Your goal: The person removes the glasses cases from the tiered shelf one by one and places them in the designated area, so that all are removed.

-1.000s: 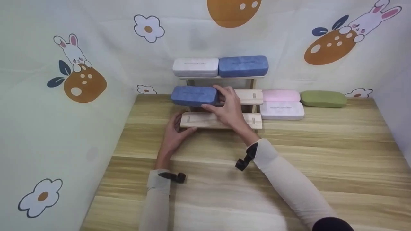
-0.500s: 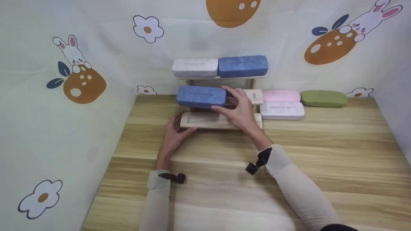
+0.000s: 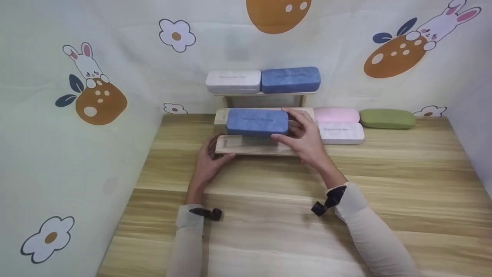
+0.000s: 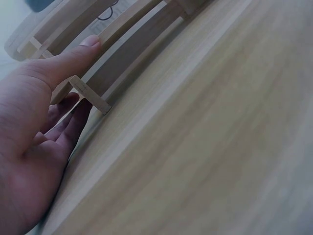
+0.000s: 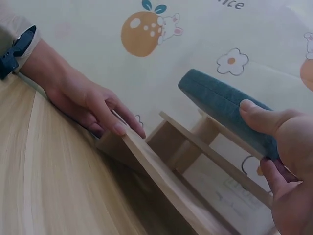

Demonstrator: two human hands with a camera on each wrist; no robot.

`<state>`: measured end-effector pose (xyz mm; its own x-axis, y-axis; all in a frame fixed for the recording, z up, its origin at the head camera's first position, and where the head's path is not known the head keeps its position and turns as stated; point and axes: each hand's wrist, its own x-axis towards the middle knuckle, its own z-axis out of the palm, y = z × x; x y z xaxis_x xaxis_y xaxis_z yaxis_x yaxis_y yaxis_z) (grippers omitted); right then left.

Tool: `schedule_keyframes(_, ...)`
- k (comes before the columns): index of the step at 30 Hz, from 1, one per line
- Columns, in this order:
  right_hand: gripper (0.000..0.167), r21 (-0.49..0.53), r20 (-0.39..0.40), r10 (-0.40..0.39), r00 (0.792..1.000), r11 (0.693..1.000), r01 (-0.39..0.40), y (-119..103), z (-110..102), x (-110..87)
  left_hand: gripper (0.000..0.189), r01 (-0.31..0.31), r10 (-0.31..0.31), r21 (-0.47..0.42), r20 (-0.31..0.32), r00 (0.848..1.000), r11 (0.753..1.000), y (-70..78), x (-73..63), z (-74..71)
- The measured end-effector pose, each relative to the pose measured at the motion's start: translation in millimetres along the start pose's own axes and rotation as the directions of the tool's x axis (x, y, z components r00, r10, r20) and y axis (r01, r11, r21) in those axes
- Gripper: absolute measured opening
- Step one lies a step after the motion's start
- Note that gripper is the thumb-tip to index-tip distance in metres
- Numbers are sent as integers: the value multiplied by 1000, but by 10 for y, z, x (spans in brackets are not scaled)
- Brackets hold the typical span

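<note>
My right hand (image 3: 309, 142) pinches a blue glasses case (image 3: 257, 121) by its right end, thumb in front and fingers behind. The case is level lengthwise and overlaps the middle and bottom shelves of a three-tier wooden display rack (image 3: 253, 148) in the head view. In the right wrist view, the case (image 5: 220, 95) shows above the shelf boards. My left hand (image 3: 207, 163) grips the bottom shelf's left end; in the left wrist view, its thumb (image 4: 80, 54) lies along the board and the fingers reach round the end.
A white glasses case (image 3: 233, 81) and another blue case (image 3: 291, 79) fill the top shelf. Right of the rack lie a pink case (image 3: 336, 114), a white case (image 3: 344, 133) in front of it, and a green case (image 3: 388, 118). A patterned cloth (image 3: 127, 23) hangs behind.
My right hand has carried the blue glasses case rightward and slightly toward me, baring the middle shelf's left end. My left hand has stayed on the rack.
</note>
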<state>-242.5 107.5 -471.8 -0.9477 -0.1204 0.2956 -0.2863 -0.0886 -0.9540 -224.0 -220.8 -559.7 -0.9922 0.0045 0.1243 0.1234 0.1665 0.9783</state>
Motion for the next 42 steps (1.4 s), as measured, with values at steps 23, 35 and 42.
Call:
schedule_keyframes(23,77,58,-18,-46,999,997,47,42,-742,-220,95,-7,7,-26,6,1000,1000,-11,-5,0)
schedule_keyframes(35,76,47,-56,-24,998,999,26,56,-1170,-408,94,-28,28,-41,5,1000,999,-16,5,10)
schedule_keyframes(42,74,7,-74,-37,997,999,38,93,-1417,-522,97,0,0,-11,-18,1000,1000,-14,-7,2)
